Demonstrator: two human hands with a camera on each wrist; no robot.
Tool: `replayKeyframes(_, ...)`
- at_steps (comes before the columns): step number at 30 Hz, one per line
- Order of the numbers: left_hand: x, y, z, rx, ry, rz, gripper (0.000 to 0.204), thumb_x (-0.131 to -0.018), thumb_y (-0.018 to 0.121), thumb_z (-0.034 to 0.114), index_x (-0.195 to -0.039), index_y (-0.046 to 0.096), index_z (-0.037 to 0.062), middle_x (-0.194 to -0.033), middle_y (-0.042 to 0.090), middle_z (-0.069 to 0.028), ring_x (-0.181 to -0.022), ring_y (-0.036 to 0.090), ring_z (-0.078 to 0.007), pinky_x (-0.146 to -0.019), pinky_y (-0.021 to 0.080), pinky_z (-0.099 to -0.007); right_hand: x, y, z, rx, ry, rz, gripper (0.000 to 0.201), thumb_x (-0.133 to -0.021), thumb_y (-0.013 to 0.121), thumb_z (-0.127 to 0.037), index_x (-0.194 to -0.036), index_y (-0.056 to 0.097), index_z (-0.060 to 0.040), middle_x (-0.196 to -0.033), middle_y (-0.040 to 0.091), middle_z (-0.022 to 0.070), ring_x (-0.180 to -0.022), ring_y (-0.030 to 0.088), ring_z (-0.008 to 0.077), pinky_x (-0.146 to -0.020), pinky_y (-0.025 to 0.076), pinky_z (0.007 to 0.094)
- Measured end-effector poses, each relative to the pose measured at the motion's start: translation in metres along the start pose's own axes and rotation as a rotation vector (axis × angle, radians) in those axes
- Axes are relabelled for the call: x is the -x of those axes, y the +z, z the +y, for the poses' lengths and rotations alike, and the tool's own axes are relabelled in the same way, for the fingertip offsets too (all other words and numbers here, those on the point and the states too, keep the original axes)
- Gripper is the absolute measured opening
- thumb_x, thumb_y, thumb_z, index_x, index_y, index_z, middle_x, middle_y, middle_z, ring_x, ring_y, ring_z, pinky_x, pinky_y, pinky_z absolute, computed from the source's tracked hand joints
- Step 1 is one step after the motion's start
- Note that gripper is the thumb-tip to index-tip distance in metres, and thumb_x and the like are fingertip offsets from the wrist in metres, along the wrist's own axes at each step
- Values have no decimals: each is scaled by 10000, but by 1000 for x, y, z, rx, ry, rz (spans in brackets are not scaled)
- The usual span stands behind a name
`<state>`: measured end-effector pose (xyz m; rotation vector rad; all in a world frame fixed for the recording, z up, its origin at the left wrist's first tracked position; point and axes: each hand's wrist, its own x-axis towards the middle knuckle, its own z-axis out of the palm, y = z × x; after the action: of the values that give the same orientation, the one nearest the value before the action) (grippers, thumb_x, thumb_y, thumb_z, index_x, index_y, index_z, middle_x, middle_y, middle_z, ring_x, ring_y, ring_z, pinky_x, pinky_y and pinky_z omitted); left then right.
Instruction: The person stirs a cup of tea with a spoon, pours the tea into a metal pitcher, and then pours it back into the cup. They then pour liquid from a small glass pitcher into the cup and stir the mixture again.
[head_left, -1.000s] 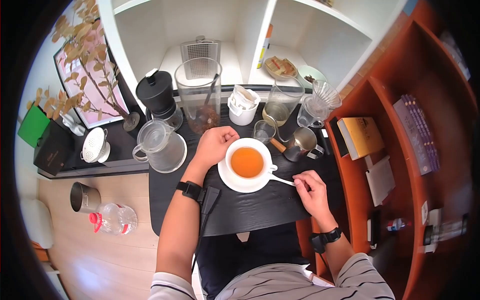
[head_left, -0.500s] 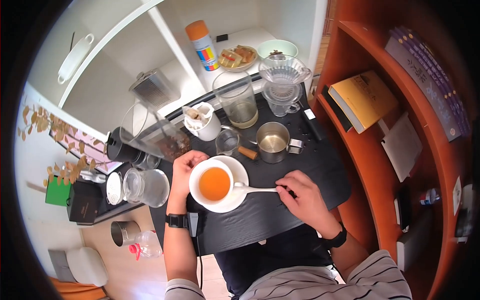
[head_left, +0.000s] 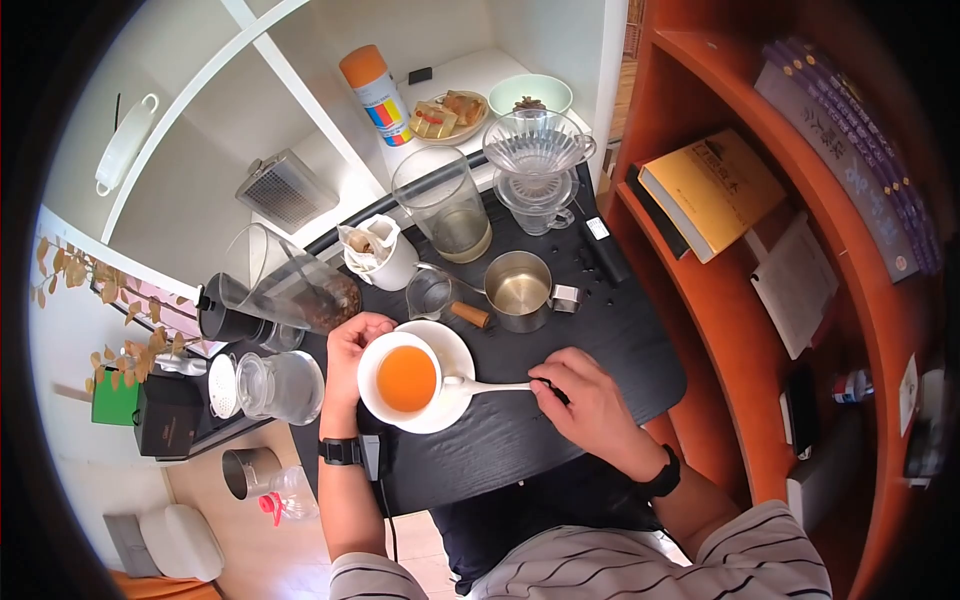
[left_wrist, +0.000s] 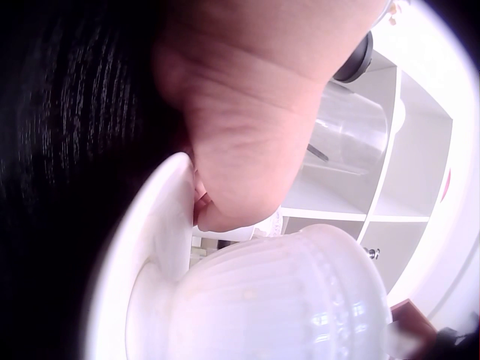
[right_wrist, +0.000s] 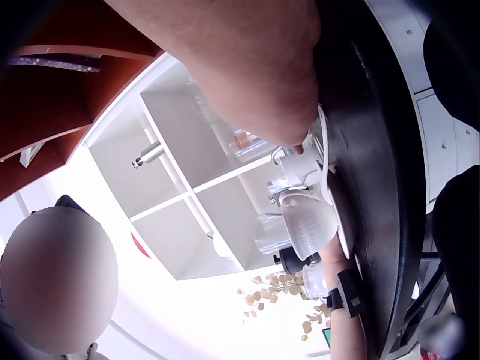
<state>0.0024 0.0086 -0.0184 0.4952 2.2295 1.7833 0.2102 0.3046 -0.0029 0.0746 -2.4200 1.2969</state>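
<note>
A white cup (head_left: 407,378) of orange-brown liquid stands on a white saucer (head_left: 456,405) on the black table. My left hand (head_left: 346,352) is at the saucer's far left edge, curled fingers at the rim beside the cup. In the left wrist view, fingertips (left_wrist: 204,213) show between the saucer rim (left_wrist: 154,217) and the ribbed cup (left_wrist: 262,300). A white spoon (head_left: 500,386) reaches from the saucer, by the cup's handle, out to the right. Its handle end is pinched by my right hand (head_left: 590,405), low over the table.
Behind the cup stand a small glass pitcher with wooden handle (head_left: 470,315), a metal mug (head_left: 518,292), a white cup with a drip bag (head_left: 385,262) and a tall glass (head_left: 445,215). A glass dripper (head_left: 535,165) is farther back. A lidded glass jar (head_left: 290,386) stands left.
The head view has turned, so the tabletop now appears rotated and shifted left. Both hands remain by the saucer and spoon; the right fingers now close farther over the handle end.
</note>
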Motion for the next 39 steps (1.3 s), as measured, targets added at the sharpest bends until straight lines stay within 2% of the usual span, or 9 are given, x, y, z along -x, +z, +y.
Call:
replayKeyframes(8, -1, 2, 4, 52, 14, -26, 71, -971, 793, 59, -996, 757, 2, -823, 703, 48, -723, 587, -18, -664, 478, -198, -1, 0, -4, -5, -18, 12, 119, -949, 751, -83, -1044, 733, -15, -998, 675, 121, -934, 687, 335, -819, 563, 426)
replayKeyframes(13, -4, -3, -6, 22, 66, -53, 92, -922, 813, 52, -983, 766, 2, -823, 706, 52, -749, 595, -20, -696, 493, -212, 0, 2, -9, 23, 16, 29, 96, -951, 748, -79, -1029, 743, -24, -987, 679, 125, -891, 698, 330, -760, 570, 403)
replayKeyframes(18, -9, -3, -15, 62, 82, -61, 79, -945, 793, 66, -984, 769, 1, -821, 703, 46, -742, 594, -20, -686, 485, -206, 2, 2, -15, 45, 12, 19, 101, -961, 742, -82, -1040, 752, -19, -997, 685, 124, -862, 705, 310, -735, 575, 378)
replayKeyframes(21, -9, -3, -14, 33, 90, -59, 87, -980, 766, 77, -987, 765, -10, -824, 718, 29, -755, 616, -29, -694, 505, -215, 2, 3, -16, 66, 42, 8, 111, -971, 731, -83, -1053, 762, -15, -1004, 696, 111, -806, 709, 257, -694, 573, 343)
replayKeyframes(25, -8, 0, -9, 95, 82, -59, 97, -994, 761, 88, -965, 765, -5, -811, 720, 25, -744, 625, -33, -684, 510, -219, 2, 3, -19, 88, 41, 3, 106, -972, 727, -75, -1050, 763, -13, -993, 694, 104, -809, 709, 230, -698, 569, 332)
replayKeyframes(36, -10, 0, -12, -8, 153, -29, 119, -998, 745, 113, -954, 771, 6, -771, 726, 21, -684, 631, -30, -636, 505, -228, 4, 5, -21, 103, 33, 4, 98, -977, 724, -74, -1042, 759, -9, -985, 690, 95, -785, 689, 211, -699, 556, 323)
replayKeyframes(39, -13, 2, -16, 30, 98, -29, 123, -995, 747, 121, -953, 772, 9, -759, 719, 24, -674, 625, -32, -631, 502, -228, 2, 4, -21, 115, 51, 8, 100, -980, 723, -78, -1041, 759, -8, -988, 691, 95, -780, 688, 211, -699, 556, 322)
